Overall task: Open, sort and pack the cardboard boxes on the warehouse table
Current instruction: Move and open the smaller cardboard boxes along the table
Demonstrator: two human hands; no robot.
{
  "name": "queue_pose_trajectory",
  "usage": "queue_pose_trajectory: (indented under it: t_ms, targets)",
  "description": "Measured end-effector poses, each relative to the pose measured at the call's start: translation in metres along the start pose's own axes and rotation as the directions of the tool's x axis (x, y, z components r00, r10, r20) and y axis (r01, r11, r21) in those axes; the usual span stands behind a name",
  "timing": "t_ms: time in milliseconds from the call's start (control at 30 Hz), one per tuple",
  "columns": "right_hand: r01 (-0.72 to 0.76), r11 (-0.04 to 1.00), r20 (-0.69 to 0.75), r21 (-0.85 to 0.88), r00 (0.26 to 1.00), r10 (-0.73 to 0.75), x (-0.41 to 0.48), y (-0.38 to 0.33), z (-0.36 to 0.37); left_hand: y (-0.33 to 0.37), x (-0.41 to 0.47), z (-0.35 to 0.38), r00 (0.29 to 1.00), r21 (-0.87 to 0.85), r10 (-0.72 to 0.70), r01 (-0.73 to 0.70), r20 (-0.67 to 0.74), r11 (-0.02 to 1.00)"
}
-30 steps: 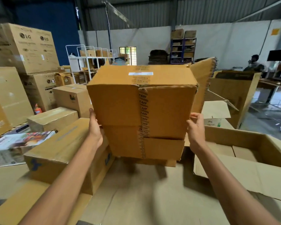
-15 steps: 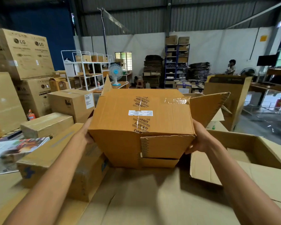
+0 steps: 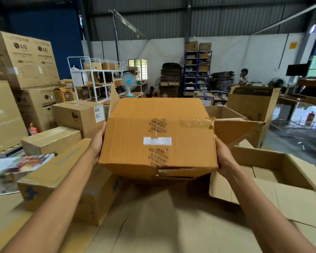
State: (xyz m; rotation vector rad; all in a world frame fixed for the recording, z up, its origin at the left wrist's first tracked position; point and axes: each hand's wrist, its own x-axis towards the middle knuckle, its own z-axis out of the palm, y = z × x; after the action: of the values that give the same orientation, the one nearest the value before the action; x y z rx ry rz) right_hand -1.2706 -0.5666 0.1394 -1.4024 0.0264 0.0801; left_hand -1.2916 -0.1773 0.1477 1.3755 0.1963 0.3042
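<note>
Nearest, flattened cardboard sheets (image 3: 162,225) cover the table. Above them a brown cardboard box (image 3: 131,143) is held in the air at centre, tilted so that its taped face, bearing a white label (image 3: 157,141), turns toward the viewer. The hands are apart, one on each side of it: the left hand (image 3: 97,143) presses against its left side with the thumb lying along the edge, and the right hand (image 3: 224,156) presses at its near right corner. The fingers of both are hidden behind the box, so their curl cannot be told. A loose flap (image 3: 239,130) sticks out at the box's far right. To the near left lies a long carton (image 3: 62,172) with a blue mark; to the near right, an open carton (image 3: 281,161). Farther left stand a sealed labelled box (image 3: 78,115) and stacked LG cartons (image 3: 26,59). Beyond are a white rack (image 3: 97,77), a blue desk fan (image 3: 129,83), blue shelving (image 3: 197,70) and a person (image 3: 243,76).
</note>
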Motion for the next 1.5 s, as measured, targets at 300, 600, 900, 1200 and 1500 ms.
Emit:
queue_pose_trajectory:
  t_ms: [300, 600, 900, 1200, 1500]
  targets:
    - [-0.027, 0.995, -0.167, -0.101, 0.986, 0.01, 0.018, -0.01, 0.0, 0.033, -0.005, 0.036, 0.979, 0.429, 0.104, -0.02, -0.175, 0.903]
    - [0.012, 0.923, -0.347, -0.385, 0.925, -0.156, 0.01, 0.022, 0.0, -0.007, -0.004, 0.037, 0.92, 0.732, 0.305, -0.03, -0.246, 0.681]
    - [0.013, 0.749, -0.257, -0.662, 0.935, -0.243, -0.018, 0.093, -0.007, -0.108, -0.051, 0.024, 0.943, 0.876, 0.332, -0.142, -0.022, 0.46]
    - [-0.049, 0.648, -0.243, -0.76, 0.946, -0.214, -0.055, 0.174, -0.01, -0.2, -0.1, 0.017, 0.975, 0.872, 0.209, -0.161, 0.07, 0.462]
    - [0.277, 0.755, -0.278, -0.594, 0.81, -0.517, -0.058, 0.135, -0.004, -0.182, -0.097, 0.012, 0.906, 0.519, 0.297, -0.105, -0.302, 0.848]
